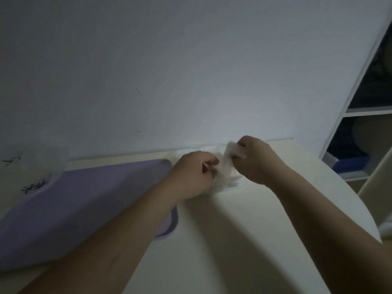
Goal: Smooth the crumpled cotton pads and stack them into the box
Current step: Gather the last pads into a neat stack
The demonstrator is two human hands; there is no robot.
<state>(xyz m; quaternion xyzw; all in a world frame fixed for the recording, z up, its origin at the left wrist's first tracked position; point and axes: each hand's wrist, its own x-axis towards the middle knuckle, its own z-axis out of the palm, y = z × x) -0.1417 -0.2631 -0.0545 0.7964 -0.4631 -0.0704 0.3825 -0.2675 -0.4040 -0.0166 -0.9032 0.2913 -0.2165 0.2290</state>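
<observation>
A white crumpled cotton pad (228, 159) is held up between both hands near the far edge of the pale table (212, 230). My left hand (193, 174) pinches its lower left side. My right hand (254, 159) pinches its upper right corner. Below the pad lies a clear, pale container (230, 183) with more white pads, mostly hidden by my hands; whether it is the box I cannot tell.
A large lilac mat (84, 204) covers the table's left part. A translucent cup-like thing (45, 158) stands at the far left by the white wall. A white shelf unit (364, 115) with dark contents stands at the right.
</observation>
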